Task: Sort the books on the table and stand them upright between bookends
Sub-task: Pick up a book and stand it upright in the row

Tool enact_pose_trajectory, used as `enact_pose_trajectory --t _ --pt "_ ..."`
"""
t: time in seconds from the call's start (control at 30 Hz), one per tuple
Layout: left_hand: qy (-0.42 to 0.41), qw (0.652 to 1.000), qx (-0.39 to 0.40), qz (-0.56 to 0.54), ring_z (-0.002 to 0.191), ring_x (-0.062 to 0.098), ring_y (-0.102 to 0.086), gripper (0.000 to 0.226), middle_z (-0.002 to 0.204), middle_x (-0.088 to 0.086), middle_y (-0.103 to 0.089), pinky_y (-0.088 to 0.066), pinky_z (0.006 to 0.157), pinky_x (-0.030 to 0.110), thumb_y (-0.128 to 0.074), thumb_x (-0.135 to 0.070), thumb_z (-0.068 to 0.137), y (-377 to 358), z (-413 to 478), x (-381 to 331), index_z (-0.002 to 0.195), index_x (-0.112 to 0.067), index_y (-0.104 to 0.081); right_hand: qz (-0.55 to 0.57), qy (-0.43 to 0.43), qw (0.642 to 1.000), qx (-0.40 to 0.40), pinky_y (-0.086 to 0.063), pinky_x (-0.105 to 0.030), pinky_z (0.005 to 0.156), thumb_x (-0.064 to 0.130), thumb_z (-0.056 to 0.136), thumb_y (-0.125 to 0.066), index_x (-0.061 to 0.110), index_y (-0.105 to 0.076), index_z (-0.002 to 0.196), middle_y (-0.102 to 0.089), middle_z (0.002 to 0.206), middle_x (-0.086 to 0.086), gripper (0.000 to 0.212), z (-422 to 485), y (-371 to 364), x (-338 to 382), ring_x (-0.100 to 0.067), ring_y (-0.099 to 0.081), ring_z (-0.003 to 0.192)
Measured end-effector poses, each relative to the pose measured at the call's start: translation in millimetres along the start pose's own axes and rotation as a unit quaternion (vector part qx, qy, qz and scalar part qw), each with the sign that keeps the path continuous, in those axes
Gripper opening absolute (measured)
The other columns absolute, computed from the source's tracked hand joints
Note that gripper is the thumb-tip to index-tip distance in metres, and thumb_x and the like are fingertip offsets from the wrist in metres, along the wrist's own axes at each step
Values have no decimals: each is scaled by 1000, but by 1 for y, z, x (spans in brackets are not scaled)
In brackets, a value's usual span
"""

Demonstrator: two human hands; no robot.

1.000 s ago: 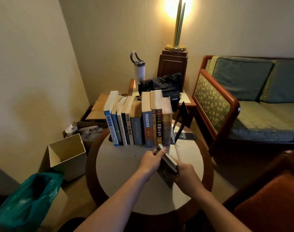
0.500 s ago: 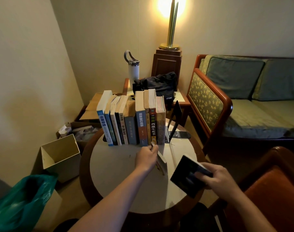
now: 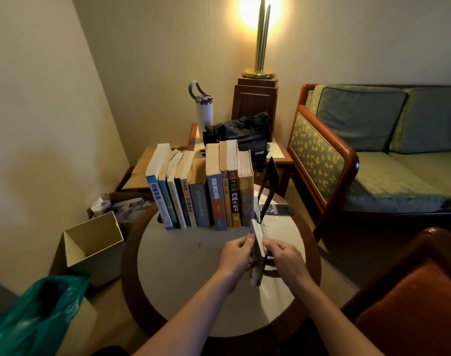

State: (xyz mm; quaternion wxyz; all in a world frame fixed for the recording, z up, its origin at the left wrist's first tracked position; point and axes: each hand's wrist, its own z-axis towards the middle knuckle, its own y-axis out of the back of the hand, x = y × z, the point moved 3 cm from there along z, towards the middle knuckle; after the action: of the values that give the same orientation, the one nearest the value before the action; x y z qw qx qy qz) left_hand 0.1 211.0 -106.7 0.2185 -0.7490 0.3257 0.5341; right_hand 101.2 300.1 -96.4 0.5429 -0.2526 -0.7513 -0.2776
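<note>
Head view: 2 hands meet over the middle of the round surface (image 3: 183,273), clamping a thin bundle of books (image 3: 258,249) between them. The left hand (image 3: 235,255) has its fingers curled against the bundle's left face, and the right hand (image 3: 286,256) curls its fingers onto the right face, so each grips it. I judge that the squeeze squares the covers together and stops the bundle flopping over before it goes in.

The bundle stands on edge, pale page edges up, and seems to rest on the surface. Its long axis runs away from the person. The far end is aimed at the gap between the row of upright books (image 3: 206,194) and the black bookend (image 3: 269,181), which stands apart from the last book. Whether the bundle is 1 book or 2 I cannot tell. The row's spines face the person.
</note>
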Motion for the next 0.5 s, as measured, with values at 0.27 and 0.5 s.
enact_pose_trajectory --t 0.27,0.5 --pt "73 996 29 -40 98 21 -71 18 107 5 -74 -62 81 38 -61 -32 98 -7 -2 22 111 -38 -70 -227 -49 973 -6 -61 -35 56 49 95 -57 16 -44 105 -58 108 -5 37 21 -4 26 -23 -64 86" --pt "-139 939 -84 302 99 7 -68 27 111 -8 -74 -55 87 24 -58 -23 94 50 3 0 117 -27 -73 -318 29 947 12 -56 -27 49 25 95 -58 19 -57 111 -62 103 -4 17 29 -21 31 -19 -62 86"
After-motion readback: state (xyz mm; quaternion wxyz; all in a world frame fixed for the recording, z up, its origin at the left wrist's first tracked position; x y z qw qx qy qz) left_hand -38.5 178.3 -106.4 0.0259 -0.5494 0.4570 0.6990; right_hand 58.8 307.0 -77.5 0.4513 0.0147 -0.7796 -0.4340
